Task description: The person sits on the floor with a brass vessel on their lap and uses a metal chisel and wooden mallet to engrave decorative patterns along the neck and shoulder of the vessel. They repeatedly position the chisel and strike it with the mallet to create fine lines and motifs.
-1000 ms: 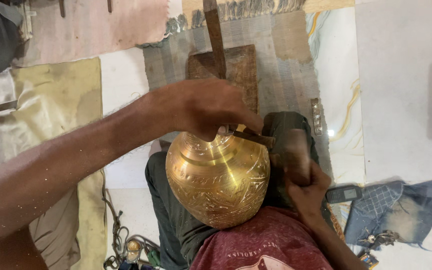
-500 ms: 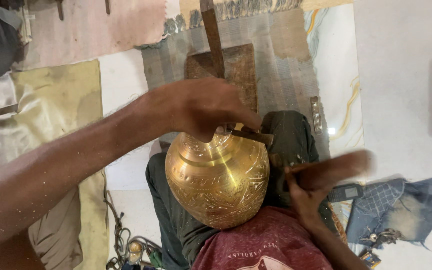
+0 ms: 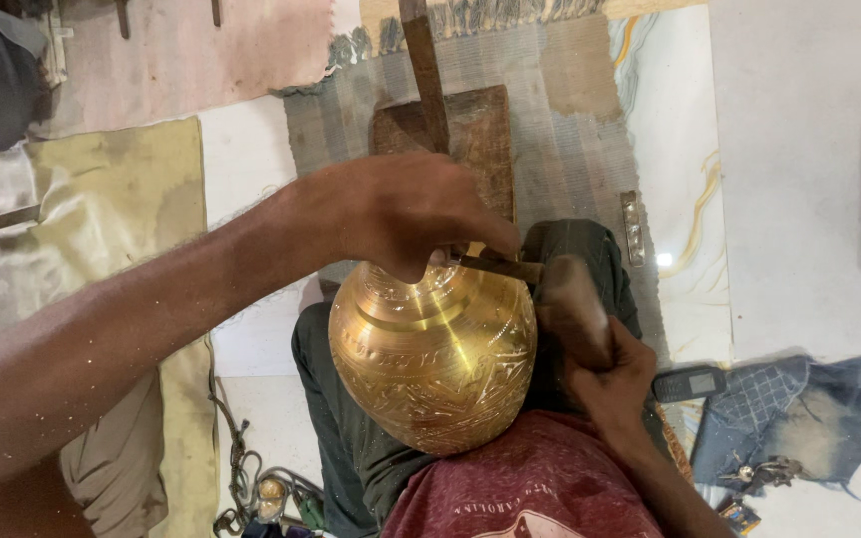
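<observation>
A round, shiny brass pot [image 3: 430, 359] with engraved patterns rests in my lap. My left hand [image 3: 401, 214] reaches over its top and grips a thin metal chisel [image 3: 500, 267], whose tip sits against the pot's upper side. At the pot's right, my right hand [image 3: 605, 374] holds a wooden mallet [image 3: 570, 304], its head blurred and meeting the chisel's end.
A wooden block with a long bar [image 3: 450, 130] lies on a striped mat [image 3: 570, 149] ahead. A small phone [image 3: 688, 383] and a blue denim cloth [image 3: 799, 413] lie at the right. Yellowish fabric [image 3: 112, 209] covers the floor at the left.
The mallet swung out to the right half a second ago and is now back down on the chisel's end. My left hand and the pot have stayed put.
</observation>
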